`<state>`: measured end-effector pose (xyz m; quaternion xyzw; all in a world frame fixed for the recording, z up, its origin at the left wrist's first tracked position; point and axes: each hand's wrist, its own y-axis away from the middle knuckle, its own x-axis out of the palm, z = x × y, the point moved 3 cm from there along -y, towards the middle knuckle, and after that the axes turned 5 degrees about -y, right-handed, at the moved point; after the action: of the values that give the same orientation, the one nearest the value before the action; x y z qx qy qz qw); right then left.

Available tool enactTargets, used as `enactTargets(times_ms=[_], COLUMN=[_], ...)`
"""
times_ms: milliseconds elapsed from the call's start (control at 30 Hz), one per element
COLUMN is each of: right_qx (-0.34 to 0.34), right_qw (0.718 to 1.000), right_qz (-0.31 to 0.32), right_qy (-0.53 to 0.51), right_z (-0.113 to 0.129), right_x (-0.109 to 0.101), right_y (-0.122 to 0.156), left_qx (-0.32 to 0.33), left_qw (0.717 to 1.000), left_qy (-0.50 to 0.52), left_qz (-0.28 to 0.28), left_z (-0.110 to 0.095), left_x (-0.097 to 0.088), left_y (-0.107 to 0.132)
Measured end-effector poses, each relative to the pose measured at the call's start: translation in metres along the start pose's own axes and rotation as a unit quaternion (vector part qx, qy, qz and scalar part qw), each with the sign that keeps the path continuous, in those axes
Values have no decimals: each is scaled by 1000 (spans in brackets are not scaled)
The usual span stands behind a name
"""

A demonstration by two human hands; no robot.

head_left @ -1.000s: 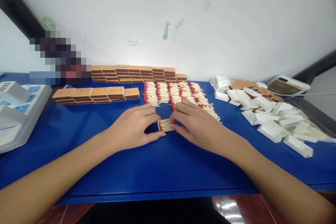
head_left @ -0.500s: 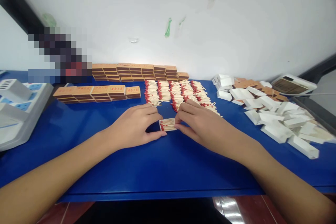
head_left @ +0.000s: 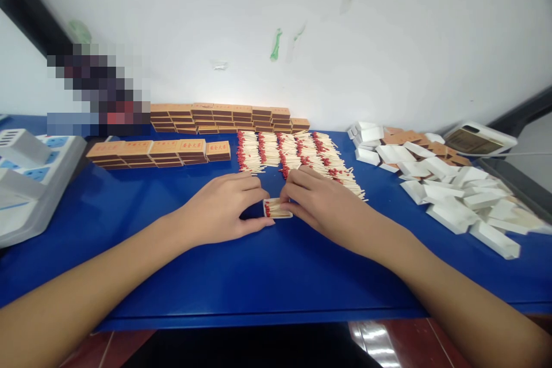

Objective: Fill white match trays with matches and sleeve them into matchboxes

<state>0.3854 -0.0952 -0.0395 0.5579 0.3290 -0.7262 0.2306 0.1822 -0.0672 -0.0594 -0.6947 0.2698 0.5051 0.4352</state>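
Blue tbl [head_left: 241, 287]: big & shiny.
White trays [head_left: 457, 213]: messy pile, R side, w/ orange pcs [head_left: 405, 137] at the back.
Matchboxes [head_left: 159, 151]: stacked in 2 rows, mostly L.
L hand [head_left: 224, 207]: thumb + fingers hold L end of small tray [head_left: 282, 218].
R hand [head_left: 325, 201]: fingers bunched over the tray's R part; can't tell if they pinch a match.
Loose matches [head_left: 269, 149]: red tips, in bunches, just past the hands.
Small tray: flat on tbl, betw. both hands.
Matches inside [head_left: 272, 210]: red tips at L end.

Table [head_left: 241, 282] looks glossy, matches [head_left: 269, 150] wooden, tray [head_left: 281, 217] matt card
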Motion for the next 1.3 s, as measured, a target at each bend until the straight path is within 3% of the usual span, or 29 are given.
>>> enactTargets(times_ms=[333, 933, 1300], right_qx=[-10, 19, 19], right_qw=[999, 1000, 999], right_qz=[-27, -14, -8], right_qy=[-43, 6, -39], right_z=[1, 1, 0], right_x=[4, 5, 6], right_y=[1, 0, 1], left_qx=[8, 3, 6], left_qw=[1000, 1000, 1000], left_qy=[-4, -2, -6], left_qz=[-8, 3, -3], left_z=[-1, -1, -1], left_x=[-1, 1, -1], left_y=[-1, 0, 0])
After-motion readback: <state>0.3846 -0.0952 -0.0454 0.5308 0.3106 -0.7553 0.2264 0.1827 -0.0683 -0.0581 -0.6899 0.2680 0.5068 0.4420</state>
